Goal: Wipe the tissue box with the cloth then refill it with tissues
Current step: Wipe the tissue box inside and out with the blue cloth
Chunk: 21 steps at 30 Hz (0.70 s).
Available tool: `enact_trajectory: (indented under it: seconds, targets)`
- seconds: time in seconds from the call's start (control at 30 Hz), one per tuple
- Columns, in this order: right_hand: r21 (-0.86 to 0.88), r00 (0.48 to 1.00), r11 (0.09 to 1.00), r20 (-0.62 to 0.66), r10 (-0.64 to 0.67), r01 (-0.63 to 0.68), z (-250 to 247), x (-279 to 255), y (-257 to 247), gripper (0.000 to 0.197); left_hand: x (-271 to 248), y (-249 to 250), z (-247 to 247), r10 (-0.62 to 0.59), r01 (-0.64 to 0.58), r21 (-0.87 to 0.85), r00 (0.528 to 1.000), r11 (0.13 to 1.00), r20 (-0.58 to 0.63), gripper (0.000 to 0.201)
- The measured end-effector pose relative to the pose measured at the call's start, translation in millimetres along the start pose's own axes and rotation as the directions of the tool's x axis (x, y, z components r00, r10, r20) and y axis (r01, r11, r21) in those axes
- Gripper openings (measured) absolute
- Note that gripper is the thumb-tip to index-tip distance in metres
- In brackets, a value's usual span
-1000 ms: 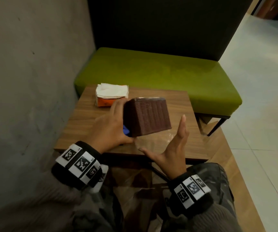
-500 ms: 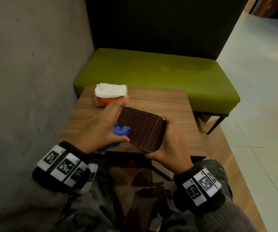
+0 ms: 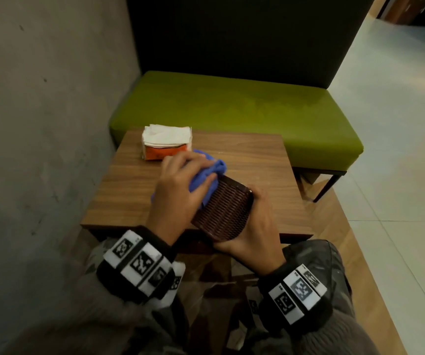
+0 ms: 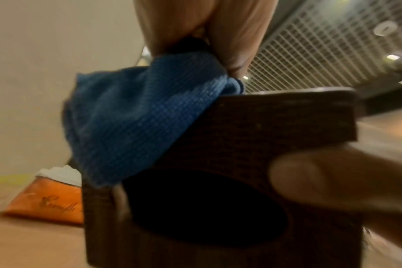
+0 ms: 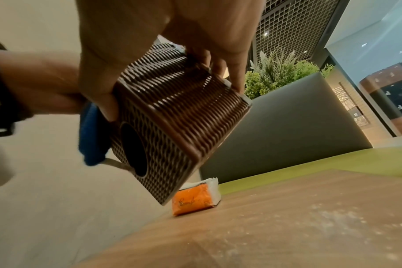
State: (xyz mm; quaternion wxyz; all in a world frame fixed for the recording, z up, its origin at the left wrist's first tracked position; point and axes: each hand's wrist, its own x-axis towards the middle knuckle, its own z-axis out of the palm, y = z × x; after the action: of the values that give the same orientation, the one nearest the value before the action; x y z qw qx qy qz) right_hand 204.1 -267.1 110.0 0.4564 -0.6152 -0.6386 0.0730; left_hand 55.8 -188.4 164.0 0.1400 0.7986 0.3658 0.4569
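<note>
I see my right hand (image 3: 253,237) gripping the brown woven tissue box (image 3: 222,211), fingers (image 5: 235,72) curled over one edge and thumb along the opposite face, so the box is held tilted in the air above the near edge of the wooden table (image 3: 254,160). From the right wrist view the box's dark oval opening (image 5: 134,150) faces down and to the left, toward the wall side.

My left hand (image 3: 180,193) holds the blue cloth (image 3: 206,175), bunched under the fingers, with the thumb clamped over it, and presses it against the upper far end of the box. In the left wrist view the cloth (image 4: 135,116) drapes over a corner of the box (image 4: 252,137), pinched at its top by my fingers (image 4: 236,27).

At the far left of the table sits the orange tissue pack (image 3: 166,144), with white tissues showing at its top, well apart from the box. Behind the table runs a green bench seat (image 3: 231,103) with a dark backrest, and a grey wall (image 3: 39,98) stands on the left.
</note>
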Motion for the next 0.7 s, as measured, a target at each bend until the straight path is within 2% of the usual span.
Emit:
enact_trajectory:
  seconds: [0.07,0.17,0.2,0.3,0.37,0.47,0.53,0.57,0.63,0.7]
  targets:
    - [0.026,1.0,1.0,-0.001,-0.004,0.004,1.7,-0.9,-3.1,0.096,3.2,4.1,0.4,-0.026,0.026,0.006,1.0,1.0,-0.016,0.023]
    - [0.056,0.999,0.998,-0.009,-0.036,0.036,4.2,0.1,-4.2,0.095,-8.8,30.1,5.1,0.126,-0.128,0.013,0.987,0.992,0.1,0.024]
    - [0.066,1.0,0.997,-0.003,-0.029,0.029,4.0,0.1,-4.3,0.096,-8.6,29.9,5.0,0.144,-0.146,0.006,0.983,0.989,0.111,0.024]
    - [0.048,1.0,0.999,0.005,-0.007,0.006,2.9,1.0,-4.2,0.097,5.6,7.6,4.2,-0.009,0.01,0.018,1.0,1.0,-0.019,0.019]
    - [0.033,1.0,0.999,0.006,0.003,-0.004,3.5,2.9,-3.8,0.098,6.5,5.5,4.2,-0.035,0.036,0.017,0.997,0.999,-0.068,0.017]
    - [0.053,1.0,0.998,0.017,0.02,-0.021,3.6,6.0,-2.6,0.099,-6.0,30.5,8.0,0.152,-0.152,-0.01,0.988,0.988,0.019,0.02]
    - [0.083,1.0,0.996,0.0,0.014,-0.014,3.8,4.5,0.5,0.098,-2.2,26.7,5.3,0.189,-0.188,-0.022,0.98,0.982,0.069,0.019]
    - [0.089,1.0,0.996,-0.012,0.011,-0.01,3.5,2.4,1.9,0.098,4.0,17.0,4.0,0.143,-0.142,-0.01,0.988,0.99,0.06,0.018]
    - [0.086,1.0,0.996,-0.02,-0.006,0.008,0.9,-1.1,4.8,0.098,18.6,-9.1,1.2,-0.029,0.029,0.014,1.0,0.999,-0.012,0.017]
    - [0.078,0.999,0.996,0.006,-0.047,0.046,-2.4,-1.3,6.0,0.1,28.5,-31.7,-2.3,-0.201,0.202,0.016,0.977,0.979,-0.069,0.016]
